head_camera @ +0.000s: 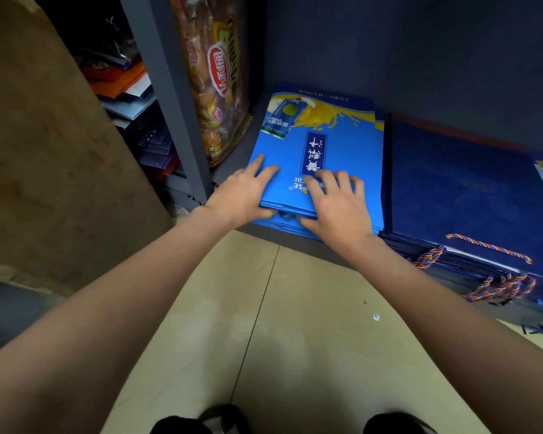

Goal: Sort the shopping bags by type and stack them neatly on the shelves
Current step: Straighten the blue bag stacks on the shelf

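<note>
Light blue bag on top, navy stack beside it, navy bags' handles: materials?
Light blue bag: looks like coated paper, flat with crisp edges, printed graphics, slight sheen. Navy stack: likely matte textured paper, no glare. Handles: twisted multicolour cord, the strands visible.

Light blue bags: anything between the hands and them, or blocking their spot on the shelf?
Nothing visible. The left hand and right hand already rest on the top light blue bag, which lies on its stack beside the dark blue bags.
</note>
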`<state>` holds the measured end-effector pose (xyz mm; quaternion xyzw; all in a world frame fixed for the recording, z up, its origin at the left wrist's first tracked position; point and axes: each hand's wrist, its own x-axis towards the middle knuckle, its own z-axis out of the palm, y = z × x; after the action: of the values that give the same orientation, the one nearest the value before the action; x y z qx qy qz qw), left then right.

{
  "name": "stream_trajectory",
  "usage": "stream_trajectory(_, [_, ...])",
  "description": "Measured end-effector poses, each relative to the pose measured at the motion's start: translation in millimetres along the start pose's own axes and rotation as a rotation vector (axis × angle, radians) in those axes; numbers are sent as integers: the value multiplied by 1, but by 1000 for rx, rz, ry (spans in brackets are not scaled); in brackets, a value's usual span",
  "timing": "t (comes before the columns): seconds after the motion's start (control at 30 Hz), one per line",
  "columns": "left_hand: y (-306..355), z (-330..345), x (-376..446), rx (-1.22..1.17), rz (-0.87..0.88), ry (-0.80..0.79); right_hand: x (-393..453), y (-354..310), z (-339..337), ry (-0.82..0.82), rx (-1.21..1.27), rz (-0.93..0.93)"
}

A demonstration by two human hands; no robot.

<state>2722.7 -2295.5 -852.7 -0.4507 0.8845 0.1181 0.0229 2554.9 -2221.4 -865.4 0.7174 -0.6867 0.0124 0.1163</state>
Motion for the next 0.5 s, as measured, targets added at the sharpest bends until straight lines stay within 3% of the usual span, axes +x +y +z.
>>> stream_trajectory(0.13, [0,-1,-1,59,10,50,5,-6,-7,-80,68,-129])
stream_trajectory(0.27, [0,-5,-1,79,21,80,14,-5,-14,-128,241,-133])
stream_trajectory(0.5, [-4,-3,-4,-3,13,15,8,-9,-3,30,12,-40])
